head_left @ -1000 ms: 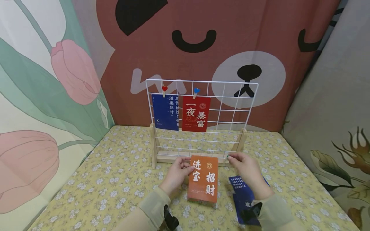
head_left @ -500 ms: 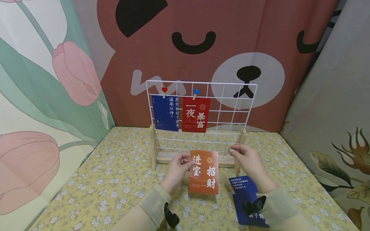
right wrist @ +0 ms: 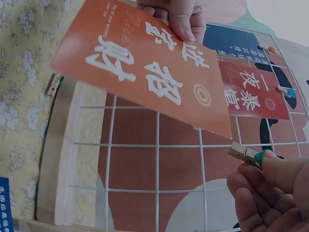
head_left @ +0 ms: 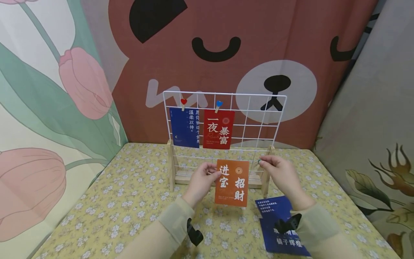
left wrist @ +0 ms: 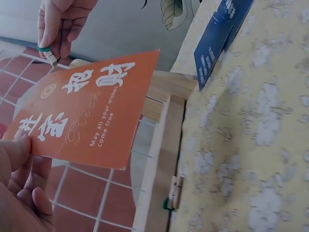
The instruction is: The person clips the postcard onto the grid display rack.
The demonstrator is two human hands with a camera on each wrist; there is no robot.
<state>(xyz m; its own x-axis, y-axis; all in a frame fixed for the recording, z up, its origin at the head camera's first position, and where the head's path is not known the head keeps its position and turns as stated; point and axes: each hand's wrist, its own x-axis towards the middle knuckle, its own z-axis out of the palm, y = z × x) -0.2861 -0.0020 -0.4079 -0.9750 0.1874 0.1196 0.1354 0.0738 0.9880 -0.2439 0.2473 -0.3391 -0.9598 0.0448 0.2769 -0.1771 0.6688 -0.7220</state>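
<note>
My left hand [head_left: 203, 180] pinches an orange card [head_left: 232, 187] with white Chinese lettering by its left edge, in front of the wire grid rack [head_left: 240, 135]. To the right, my right hand [head_left: 280, 172] holds a small wooden clothespin [right wrist: 244, 153] with a green top between thumb and finger. Its wooden end points at the card's upper corner in the right wrist view. On the rack hang a blue card [head_left: 185, 127], under a red heart clothespin [head_left: 183, 103], and a red card [head_left: 218, 129], under a blue heart clothespin [head_left: 219, 105].
Blue cards [head_left: 275, 230] lie on the flowered tablecloth [head_left: 129, 216] under my right forearm. Another clothespin [left wrist: 175, 193] with a green top lies by the rack's wooden base [left wrist: 157, 159]. Wooden legs [head_left: 171, 167] support the rack at both sides.
My left hand has raised the orange card off the table area, up and slightly right towards the grid. My right hand has risen too, with the clothespin in its fingers.
</note>
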